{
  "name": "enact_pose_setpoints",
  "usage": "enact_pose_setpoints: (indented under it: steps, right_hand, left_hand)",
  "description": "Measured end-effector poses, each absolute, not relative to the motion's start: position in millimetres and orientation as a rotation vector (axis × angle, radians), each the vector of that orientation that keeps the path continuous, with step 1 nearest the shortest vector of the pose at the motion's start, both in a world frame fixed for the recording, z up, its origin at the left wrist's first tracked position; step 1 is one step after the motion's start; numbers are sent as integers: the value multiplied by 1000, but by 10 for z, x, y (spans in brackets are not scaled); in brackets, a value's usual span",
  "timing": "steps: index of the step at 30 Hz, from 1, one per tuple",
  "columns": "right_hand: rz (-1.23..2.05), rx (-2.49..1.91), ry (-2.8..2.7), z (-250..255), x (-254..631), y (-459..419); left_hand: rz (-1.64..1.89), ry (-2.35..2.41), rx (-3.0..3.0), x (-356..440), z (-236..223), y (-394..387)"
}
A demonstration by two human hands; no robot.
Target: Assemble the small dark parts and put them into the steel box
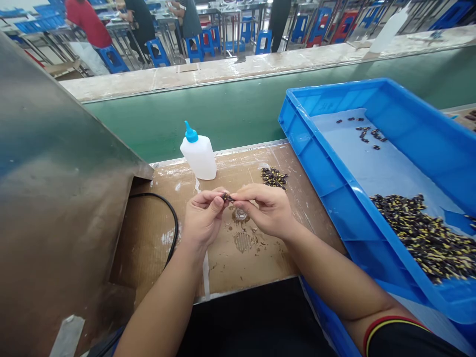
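Nearer than the white plastic bottle with blue nozzle [201, 157], the left hand [204, 216] and right hand [270, 208] — both in narrow pinches — hold a small dark-and-yellow piece [227, 198]; a heap of similar pieces [274, 177] lies right of the bottle.

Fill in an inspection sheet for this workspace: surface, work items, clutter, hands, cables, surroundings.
Surface: brown worktop, with white smears and dark specks.
Work items: small dark piece between the hands; dark-and-yellow pile on the worktop; larger heap in the blue crate.
Clutter: white bottle with blue nozzle, standing.
Hands: left hand and right hand both pinch the piece.
Cables: one black cable, curving at left.
Surroundings: metal housing at left; people and blue stools beyond.
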State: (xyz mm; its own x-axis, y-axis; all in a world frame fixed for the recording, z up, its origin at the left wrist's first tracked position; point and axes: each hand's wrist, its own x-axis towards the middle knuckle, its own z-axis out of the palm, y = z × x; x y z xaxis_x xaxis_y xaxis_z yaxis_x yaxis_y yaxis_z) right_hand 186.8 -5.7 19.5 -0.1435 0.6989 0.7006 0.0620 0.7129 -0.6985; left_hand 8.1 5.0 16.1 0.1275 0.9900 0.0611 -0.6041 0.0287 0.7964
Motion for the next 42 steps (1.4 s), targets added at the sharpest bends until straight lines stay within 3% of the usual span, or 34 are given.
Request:
enact_pose_setpoints:
  steps: [15, 42]
  right_hand:
    - [283, -700, -1682, 232, 1810, -101]
    - [-37, -729, -1728, 152, 1811, -42]
  left_hand:
    - [1601, 865, 1119, 156, -54, -37]
    - [1729, 1131, 1844, 122, 3, -86]
